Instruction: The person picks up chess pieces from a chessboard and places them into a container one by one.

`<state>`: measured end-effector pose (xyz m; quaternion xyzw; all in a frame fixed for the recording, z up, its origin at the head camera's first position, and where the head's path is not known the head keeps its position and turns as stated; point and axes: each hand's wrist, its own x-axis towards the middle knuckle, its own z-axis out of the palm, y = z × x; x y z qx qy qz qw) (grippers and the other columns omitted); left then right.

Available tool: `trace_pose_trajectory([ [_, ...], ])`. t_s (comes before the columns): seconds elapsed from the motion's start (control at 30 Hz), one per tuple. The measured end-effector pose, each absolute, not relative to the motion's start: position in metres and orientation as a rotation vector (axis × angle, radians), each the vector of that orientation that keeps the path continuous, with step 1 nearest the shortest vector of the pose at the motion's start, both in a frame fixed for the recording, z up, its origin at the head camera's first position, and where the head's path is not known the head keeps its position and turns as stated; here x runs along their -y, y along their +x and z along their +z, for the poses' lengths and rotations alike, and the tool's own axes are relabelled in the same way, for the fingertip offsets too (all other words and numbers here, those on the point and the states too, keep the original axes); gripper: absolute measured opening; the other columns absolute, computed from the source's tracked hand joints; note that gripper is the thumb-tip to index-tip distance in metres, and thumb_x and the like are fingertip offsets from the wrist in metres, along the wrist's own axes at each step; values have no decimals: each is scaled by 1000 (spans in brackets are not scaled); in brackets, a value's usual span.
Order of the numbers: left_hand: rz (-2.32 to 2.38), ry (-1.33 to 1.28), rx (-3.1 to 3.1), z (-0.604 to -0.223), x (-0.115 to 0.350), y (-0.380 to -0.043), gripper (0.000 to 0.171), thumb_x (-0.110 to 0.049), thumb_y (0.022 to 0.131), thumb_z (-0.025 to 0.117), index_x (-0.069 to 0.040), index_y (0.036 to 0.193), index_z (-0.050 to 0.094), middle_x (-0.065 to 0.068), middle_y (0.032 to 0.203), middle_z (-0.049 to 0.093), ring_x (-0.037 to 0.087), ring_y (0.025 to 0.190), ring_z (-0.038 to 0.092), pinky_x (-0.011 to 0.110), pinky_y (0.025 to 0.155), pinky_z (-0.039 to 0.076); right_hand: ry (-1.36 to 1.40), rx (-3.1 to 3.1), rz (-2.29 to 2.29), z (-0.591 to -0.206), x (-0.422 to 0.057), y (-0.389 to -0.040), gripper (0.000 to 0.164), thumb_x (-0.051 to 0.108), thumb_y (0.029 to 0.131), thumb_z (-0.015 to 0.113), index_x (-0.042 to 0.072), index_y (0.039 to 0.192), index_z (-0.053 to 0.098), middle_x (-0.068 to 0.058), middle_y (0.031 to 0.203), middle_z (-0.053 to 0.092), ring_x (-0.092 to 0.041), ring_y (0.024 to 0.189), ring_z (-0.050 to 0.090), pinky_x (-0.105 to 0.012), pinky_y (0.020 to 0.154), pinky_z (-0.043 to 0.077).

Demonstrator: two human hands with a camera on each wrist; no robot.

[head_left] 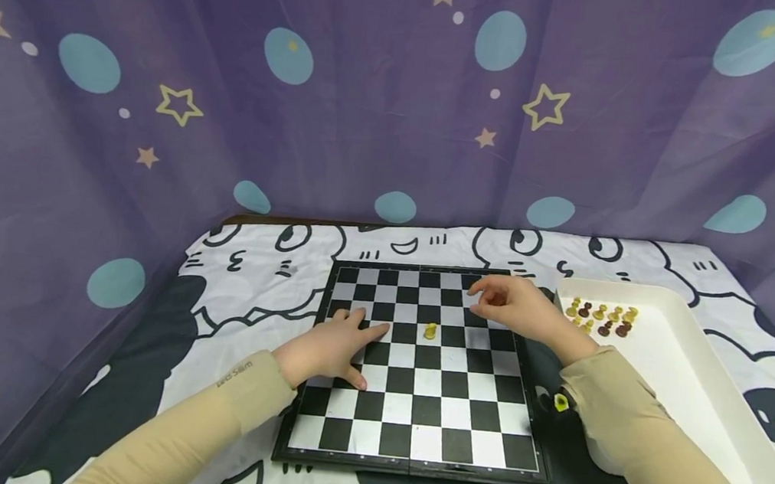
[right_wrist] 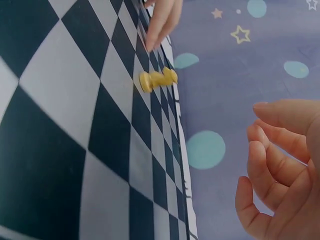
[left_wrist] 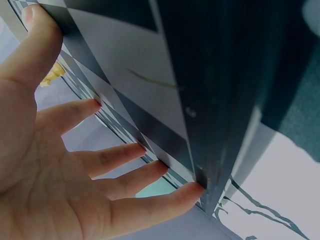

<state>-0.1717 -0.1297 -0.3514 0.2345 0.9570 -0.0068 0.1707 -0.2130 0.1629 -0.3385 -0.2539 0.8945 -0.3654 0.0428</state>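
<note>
1. My left hand (head_left: 327, 349) lies flat on the chessboard (head_left: 413, 421), fingers spread and straight, pressing the smooth glossy squares near the board's left edge.
2. My right hand (head_left: 518, 309) hovers above the board's far right corner, fingers loosely curled, holding nothing.
3. The yellow pawn (head_left: 430, 331), a small rounded plastic piece, stands alone on a square toward the far middle of the board, between my two hands and touching neither.
4. The board is a flat, black-framed folding square; its near half is bare.
5. The white tray (head_left: 706, 393), a rectangle with rounded corners, sits just beside the board's right edge, with yellow and brown pieces (head_left: 601, 317) clustered at its far end.
6. A printed black-and-white cloth (head_left: 253, 276) covers the table.
</note>
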Motion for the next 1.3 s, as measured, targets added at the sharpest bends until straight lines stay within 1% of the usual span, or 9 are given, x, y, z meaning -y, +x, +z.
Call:
trace_pose_trajectory([
  [0.27, -29, 652, -2717, -354, 130, -172, 94, -48, 67, 79, -23, 147, 37, 21, 142, 36, 41, 125, 38, 51, 92, 46, -790, -2677, -1147, -348, -144, -216, 25, 13, 87, 67, 1, 109, 65, -2, 78, 63, -13, 62, 51, -29, 56, 43],
  [0.53, -26, 667, -2718, -356, 131, -173, 95, -49, 66, 79, -23, 147, 37, 21, 140, 37, 42, 126, 37, 51, 92, 46, -761, -2590, -1201, -359, -135, -216, 26, 11, 87, 67, -1, 110, 63, -1, 74, 58, -13, 61, 47, -27, 57, 40],
  [0.7, -24, 670, -2723, -355, 131, -172, 95, -48, 66, 79, -22, 147, 37, 22, 141, 37, 43, 126, 37, 52, 91, 46, -761, -2589, -1186, -364, -132, -217, 26, 12, 86, 68, 0, 109, 64, -2, 76, 59, -12, 61, 48, -28, 57, 42],
  [0.93, -21, 674, -2727, -353, 130, -173, 94, -48, 66, 79, -22, 147, 38, 21, 138, 38, 42, 125, 38, 52, 91, 46, -812, -2596, -1144, -370, -126, -217, 25, 13, 86, 69, 1, 108, 65, -2, 78, 61, -11, 63, 51, -28, 60, 44],
  [1.17, -26, 675, -2731, -355, 130, -174, 94, -49, 66, 79, -23, 147, 38, 21, 138, 39, 42, 125, 39, 51, 91, 46, -855, -2566, -1124, -374, -119, -216, 22, 11, 85, 68, 3, 105, 65, -1, 77, 60, -9, 65, 53, -26, 59, 44],
  [1.3, -30, 676, -2732, -356, 130, -175, 94, -49, 66, 79, -23, 147, 38, 21, 138, 39, 42, 125, 38, 51, 91, 46, -877, -2529, -1142, -376, -115, -216, 19, 10, 86, 68, 2, 103, 66, 0, 73, 59, -8, 60, 50, -24, 55, 41],
])
